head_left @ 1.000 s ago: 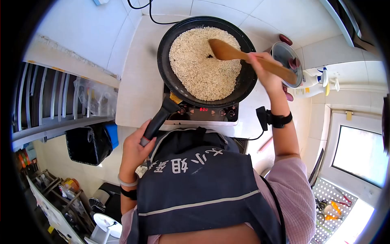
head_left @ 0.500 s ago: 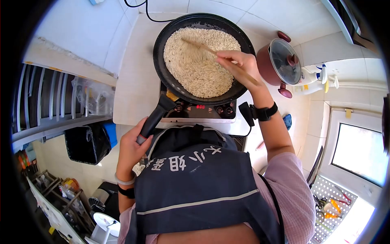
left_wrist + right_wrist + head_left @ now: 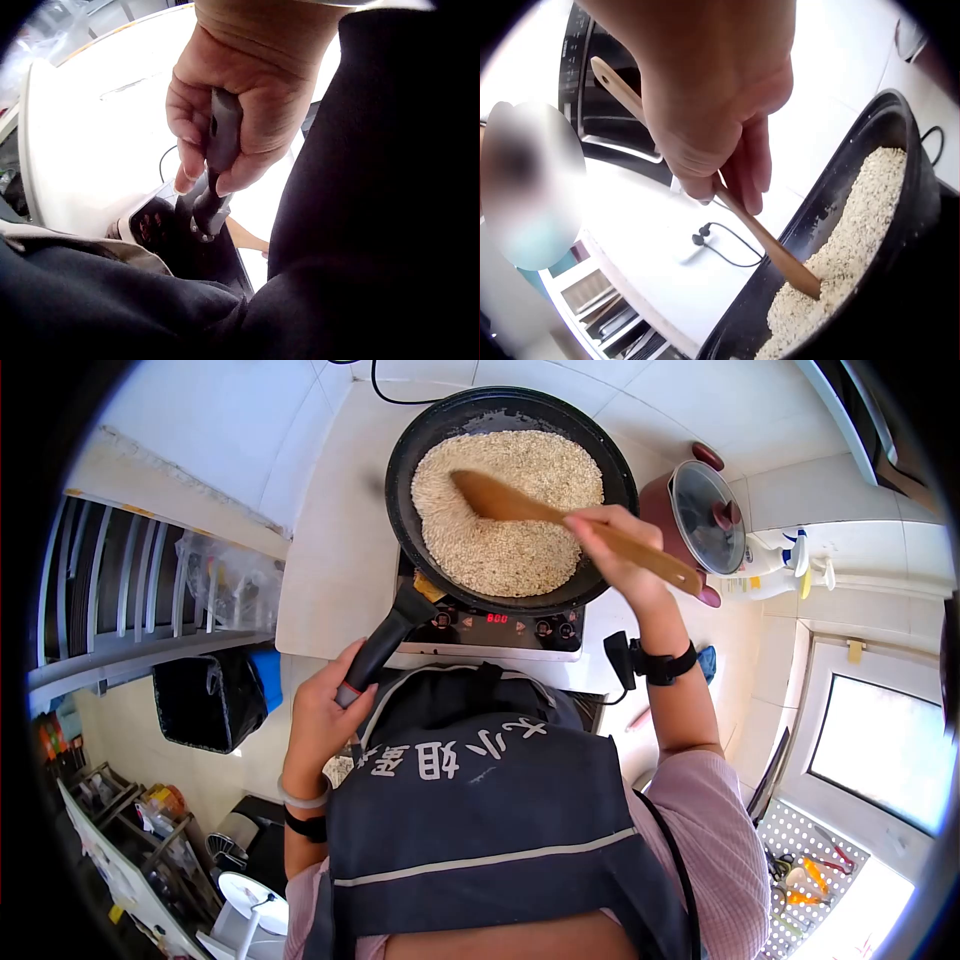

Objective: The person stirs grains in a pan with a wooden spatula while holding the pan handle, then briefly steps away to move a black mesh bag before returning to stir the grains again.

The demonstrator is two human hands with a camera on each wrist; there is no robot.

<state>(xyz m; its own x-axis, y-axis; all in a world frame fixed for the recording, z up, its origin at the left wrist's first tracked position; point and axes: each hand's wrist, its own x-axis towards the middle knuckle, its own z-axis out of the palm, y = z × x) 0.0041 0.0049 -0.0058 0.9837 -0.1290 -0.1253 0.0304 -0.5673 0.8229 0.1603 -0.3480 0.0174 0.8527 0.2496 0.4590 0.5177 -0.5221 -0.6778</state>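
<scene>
A black frying pan (image 3: 397,510) holds a broad bed of small pale grains (image 3: 520,565). My left hand (image 3: 325,710) grips the pan's black handle (image 3: 384,645); in the left wrist view its fingers (image 3: 193,154) curl round the handle's end. My right hand (image 3: 622,550) holds a wooden spatula (image 3: 510,503) partway along its shaft, with the holed end sticking out behind. In the right wrist view the spatula's blade (image 3: 799,279) dips into the grains. Under the pan is an induction cooker (image 3: 480,628) with a red lit display.
Right of the pan stands a dark red pot (image 3: 660,510) with a glass lid (image 3: 695,505). Spray bottles (image 3: 790,560) stand beyond it. A black cord (image 3: 390,398) runs behind the pan. At the left are a metal rack (image 3: 125,580) and a black-lined bin (image 3: 205,705).
The spatula has swept from the right part of the grains to the left, then turned its flat face up, shifting the grains. The right hand moved left with it. The left hand keeps its hold.
</scene>
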